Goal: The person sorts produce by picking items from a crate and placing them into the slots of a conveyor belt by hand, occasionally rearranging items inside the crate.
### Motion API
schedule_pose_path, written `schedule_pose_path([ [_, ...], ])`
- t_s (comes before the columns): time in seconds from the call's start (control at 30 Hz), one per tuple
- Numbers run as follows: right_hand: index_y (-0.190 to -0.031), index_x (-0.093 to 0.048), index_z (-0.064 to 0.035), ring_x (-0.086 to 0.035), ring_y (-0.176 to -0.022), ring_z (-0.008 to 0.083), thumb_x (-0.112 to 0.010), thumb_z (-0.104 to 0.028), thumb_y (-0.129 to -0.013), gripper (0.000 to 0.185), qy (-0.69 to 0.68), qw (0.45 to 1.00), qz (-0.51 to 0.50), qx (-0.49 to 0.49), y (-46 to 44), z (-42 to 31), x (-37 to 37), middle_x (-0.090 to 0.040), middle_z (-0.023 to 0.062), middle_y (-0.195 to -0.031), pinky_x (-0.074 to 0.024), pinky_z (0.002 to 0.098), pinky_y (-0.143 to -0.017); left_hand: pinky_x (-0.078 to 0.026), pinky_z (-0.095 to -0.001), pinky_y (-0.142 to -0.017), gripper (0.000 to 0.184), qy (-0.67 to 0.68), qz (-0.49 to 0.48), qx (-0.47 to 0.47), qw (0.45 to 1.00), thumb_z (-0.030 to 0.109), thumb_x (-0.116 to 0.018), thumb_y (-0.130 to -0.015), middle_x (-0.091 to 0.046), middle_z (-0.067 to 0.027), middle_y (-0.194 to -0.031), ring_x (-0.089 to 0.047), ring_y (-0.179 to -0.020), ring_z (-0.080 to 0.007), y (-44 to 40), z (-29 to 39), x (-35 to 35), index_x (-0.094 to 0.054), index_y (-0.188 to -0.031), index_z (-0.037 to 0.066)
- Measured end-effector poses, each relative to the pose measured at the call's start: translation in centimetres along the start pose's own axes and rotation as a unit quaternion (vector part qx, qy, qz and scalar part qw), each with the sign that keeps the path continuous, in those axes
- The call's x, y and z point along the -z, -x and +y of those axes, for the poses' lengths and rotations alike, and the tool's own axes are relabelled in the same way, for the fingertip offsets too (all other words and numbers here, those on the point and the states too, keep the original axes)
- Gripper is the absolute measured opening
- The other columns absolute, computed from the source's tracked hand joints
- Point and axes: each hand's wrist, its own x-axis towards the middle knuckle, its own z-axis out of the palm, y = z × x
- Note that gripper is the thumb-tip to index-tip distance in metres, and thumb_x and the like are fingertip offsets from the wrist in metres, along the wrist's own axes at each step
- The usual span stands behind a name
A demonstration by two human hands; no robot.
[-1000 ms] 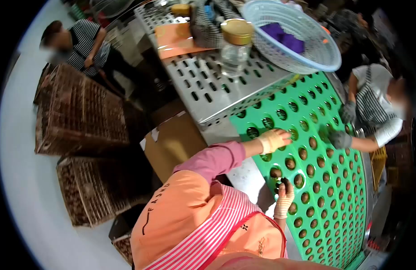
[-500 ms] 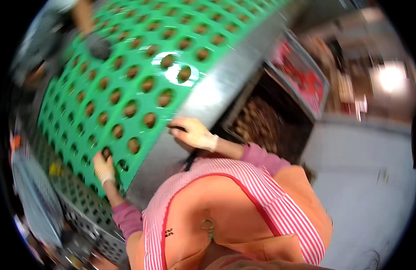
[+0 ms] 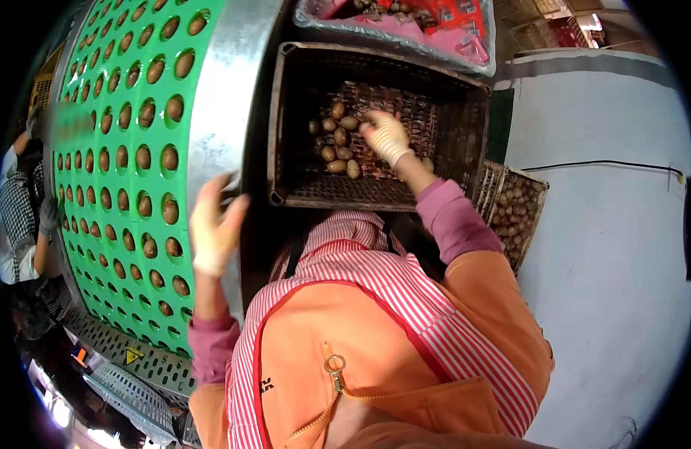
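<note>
My right hand (image 3: 388,138), in a pale striped glove, reaches into a dark plastic crate (image 3: 383,200). Its bent fingers close on a brown egg-shaped thing, mostly covered by the fingertips. More brown egg-shaped things (image 3: 340,137) lie loose in the crate, left of that hand. My left hand (image 3: 216,228), in a similar glove, is over the metal edge (image 3: 229,97) of the green belt. Its thumb and fingers are apart and I see nothing held. Rows of holes in the green belt (image 3: 160,97) carry similar brown things; several holes near the bottom look dark inside.
A plastic-lined tray (image 3: 405,34) with red and pink packaging stands behind the crate. A second crate (image 3: 521,209) full of brown things is at the right, by a pale wall (image 3: 600,224). Across the belt, a person's gloved hand (image 3: 48,215) rests near its far edge.
The view has turned toward the crate. My right hand has gone from the metal edge into the crate. My left hand has left the belt's holes and is over the metal edge.
</note>
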Motion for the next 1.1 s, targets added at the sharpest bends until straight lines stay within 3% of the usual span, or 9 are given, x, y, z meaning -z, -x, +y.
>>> schedule_pose_path([
  [0.07, -0.133, -0.052, -0.0075, -0.057, -0.117, 0.0349, -0.064, -0.025, -0.088, 0.05, 0.056, 0.989, -0.002, -0.138, -1.4, 4.4, 2.8, -0.05, 0.0213, -0.135, -0.0492, 0.0416, -0.095, -0.044, -0.0378, -0.101, 0.049, -0.128, -0.092, -0.146, 0.977, 0.012, -0.07, -0.081, -0.056, -0.0176, -0.129, -0.055, -0.12, -0.0342, -5.4, 3.1, -5.4, -0.056, -0.128, 0.005],
  [0.13, -0.151, -0.027, -0.0153, -0.034, -0.14, 0.0392, -0.068, -0.034, -0.088, 0.077, 0.04, 0.962, -0.077, -0.258, -2.5, 7.9, 4.0, -0.011, 0.0202, -0.16, -0.0399, 0.0461, -0.108, -0.041, -0.0393, -0.106, 0.056, -0.152, -0.165, -0.122, 0.967, 0.015, -0.072, -0.08, -0.045, -0.0203, -0.14, -0.046, -0.128, -0.0381, -10.1, 1.4, -11.6, -0.052, -0.131, 0.006],
  [0.3, -0.155, -0.017, -0.0179, -0.033, -0.139, 0.0432, -0.074, -0.043, -0.08, 0.098, -0.079, 0.944, -0.088, -0.308, -2.0, 8.8, 2.1, -0.016, 0.0265, -0.156, -0.0325, 0.0464, -0.113, -0.04, -0.0451, -0.109, 0.094, -0.254, -0.184, 0.148, 0.938, 0.021, -0.084, -0.069, -0.016, -0.0251, -0.156, -0.038, -0.134, -0.046, -19.4, 0.7, -21.7, -0.033, -0.149, 0.025],
  [0.37, -0.153, -0.024, -0.0192, -0.031, -0.139, 0.0442, -0.075, -0.044, -0.079, 0.093, -0.072, 0.955, -0.063, -0.281, -2.7, 8.3, 0.2, -0.019, 0.0238, -0.154, -0.0347, 0.048, -0.111, -0.039, -0.0482, -0.109, 0.096, -0.269, -0.222, 0.133, 0.928, 0.018, -0.085, -0.068, -0.016, -0.0233, -0.157, -0.035, -0.135, -0.0482, -20.6, -2.6, -24.6, -0.034, -0.148, 0.03],
  [0.4, -0.152, -0.027, -0.019, -0.031, -0.138, 0.0447, -0.075, -0.044, -0.079, 0.091, -0.034, 0.954, -0.093, -0.284, -2.9, 7.3, 0.3, -0.017, 0.0226, -0.155, -0.0354, 0.049, -0.11, -0.037, -0.0534, -0.109, 0.094, -0.298, -0.258, 0.154, 0.906, 0.018, -0.084, -0.071, -0.012, -0.0134, -0.161, -0.028, -0.14, -0.0453, -21.1, -3.3, -25.9, -0.033, -0.148, 0.034],
  [0.63, -0.142, -0.043, -0.0206, -0.036, -0.128, 0.0426, -0.074, -0.022, -0.081, 0.069, 0.072, 0.981, -0.078, -0.163, -2.4, 7.1, -1.8, -0.021, 0.0147, -0.152, -0.045, 0.0457, -0.103, -0.042, -0.05, -0.105, 0.081, -0.337, -0.279, -0.047, 0.898, 0.02, -0.084, -0.068, -0.02, -0.0157, -0.156, -0.035, -0.134, -0.0429, -19.8, -4.3, -26.7, -0.044, -0.138, 0.024],
  [0.83, -0.139, -0.048, -0.0257, -0.042, -0.123, 0.0439, -0.068, -0.003, -0.074, 0.072, 0.123, 0.987, -0.097, -0.03, -5.0, 5.3, -2.4, -0.024, 0.0146, -0.153, -0.0465, 0.0489, -0.099, -0.046, -0.0485, -0.102, 0.072, -0.367, -0.249, -0.001, 0.896, 0.026, -0.082, -0.072, -0.017, -0.0187, -0.156, -0.042, -0.126, -0.0431, -18.1, -3.5, -28.4, -0.048, -0.135, 0.02],
  [0.97, -0.125, -0.055, -0.0233, -0.048, -0.121, 0.0416, -0.053, -0.018, -0.089, 0.036, 0.222, 0.968, -0.103, 0.064, -5.7, 7.7, -2.4, -0.026, 0.0151, -0.153, -0.0531, 0.0478, -0.089, -0.05, -0.0483, -0.094, 0.062, -0.39, -0.253, -0.054, 0.884, 0.029, -0.079, -0.073, -0.025, -0.0218, -0.151, -0.045, -0.122, -0.0442, -17.6, -4.7, -29.7, -0.053, -0.128, 0.018],
  [1.1, -0.125, -0.056, -0.02, -0.042, -0.13, 0.0452, -0.057, -0.016, -0.091, 0.034, 0.274, 0.944, -0.173, 0.065, -7.3, 7.4, -1.5, -0.024, 0.016, -0.154, -0.0522, 0.0476, -0.093, -0.052, -0.0487, -0.089, 0.057, -0.443, -0.273, 0.037, 0.853, 0.032, -0.078, -0.075, -0.037, -0.0218, -0.14, -0.051, -0.117, -0.0418, -18.3, -2.4, -30.8, -0.055, -0.124, 0.016],
])
